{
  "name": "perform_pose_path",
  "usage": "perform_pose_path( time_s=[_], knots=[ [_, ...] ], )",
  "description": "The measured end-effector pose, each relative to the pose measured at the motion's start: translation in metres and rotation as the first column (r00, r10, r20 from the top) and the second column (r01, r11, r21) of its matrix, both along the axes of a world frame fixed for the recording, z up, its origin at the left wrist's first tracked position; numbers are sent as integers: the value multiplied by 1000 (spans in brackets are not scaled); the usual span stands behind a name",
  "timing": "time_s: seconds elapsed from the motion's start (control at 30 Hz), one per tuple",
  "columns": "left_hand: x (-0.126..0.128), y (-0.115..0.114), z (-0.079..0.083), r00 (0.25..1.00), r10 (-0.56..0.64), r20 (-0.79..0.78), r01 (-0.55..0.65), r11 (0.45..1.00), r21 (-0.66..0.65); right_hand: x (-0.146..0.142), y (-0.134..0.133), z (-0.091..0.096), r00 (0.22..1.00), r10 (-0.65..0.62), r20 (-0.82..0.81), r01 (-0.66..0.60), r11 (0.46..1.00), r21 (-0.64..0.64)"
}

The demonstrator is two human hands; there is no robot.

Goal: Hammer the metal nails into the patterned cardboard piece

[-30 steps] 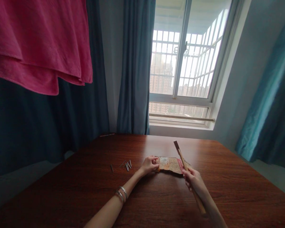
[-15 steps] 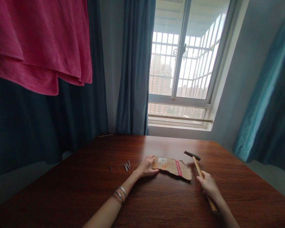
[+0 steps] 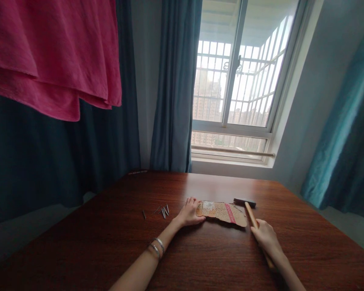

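Note:
My left hand grips the left end of a piece of cardboard, thumb at the near edge and fingers at the far one. The cardboard is torn along its edges, peppered with small dark marks and crossed by a pink-red strip; a shiny clear patch covers part of its left side. My right hand is wrapped round the wooden handle of a hammer. The hammer's dark head is just beyond the cardboard's right end; whether they touch I cannot tell. Left of my left hand lie several loose nails.
All this is on a brown wooden table. A pink towel hangs at the upper left in front of dark blue curtains. Behind the table's far edge is a barred window.
The hammer's head has shifted slightly left and down, and now looks more level. The cardboard lies a little flatter, still in my left hand. The whole view has moved slightly.

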State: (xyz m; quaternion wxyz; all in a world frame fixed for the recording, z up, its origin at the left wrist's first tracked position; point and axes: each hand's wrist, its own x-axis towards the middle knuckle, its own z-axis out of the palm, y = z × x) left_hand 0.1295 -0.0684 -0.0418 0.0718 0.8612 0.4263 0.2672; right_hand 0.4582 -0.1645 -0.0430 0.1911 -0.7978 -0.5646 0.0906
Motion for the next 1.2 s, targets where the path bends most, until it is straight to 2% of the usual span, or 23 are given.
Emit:
perform_pose_path(
  time_s=[0.33, 0.6, 0.67, 0.77, 0.83, 0.9, 0.97, 1.1, 1.2],
  knots=[
    [0, 1, -2, 999, 45, -18, -45, 999, -12, -4, -16, 2, 962, -6, 274, 19, 999, -45],
    [1, 1, -2, 998, 54, -12, -54, 998, -36, -11, -22, -8, 920, -32, 390, 16, 999, 45],
    [1, 2, -3, 999, 53, -11, -53, 998, -37, -15, -21, -4, 915, -61, 398, 31, 996, 81],
    [2, 2, -3, 999, 51, -12, -52, 997, -53, -29, -13, 8, 921, -72, 382, -20, 972, 232],
    [2, 2, -3, 998, 55, -14, -55, 996, -65, -43, -2, 18, 939, 18, 343, -135, 938, 320],
    [2, 2, -3, 998, 60, -16, -61, 996, -69, -61, 13, 25, 945, 166, 281, -261, 900, 348],
    [3, 3, -4, 998, 64, -19, -65, 996, -66, -80, 28, 27, 946, 259, 197, -316, 872, 374],
    [2, 5, -7, 998, 55, -25, -56, 997, -46, -108, 47, 17, 916, 383, 120, -397, 818, 416],
    [1, 6, -8, 999, 45, -31, -46, 998, -30, -112, 50, 6, 887, 443, 131, -455, 787, 416]
  ],
)
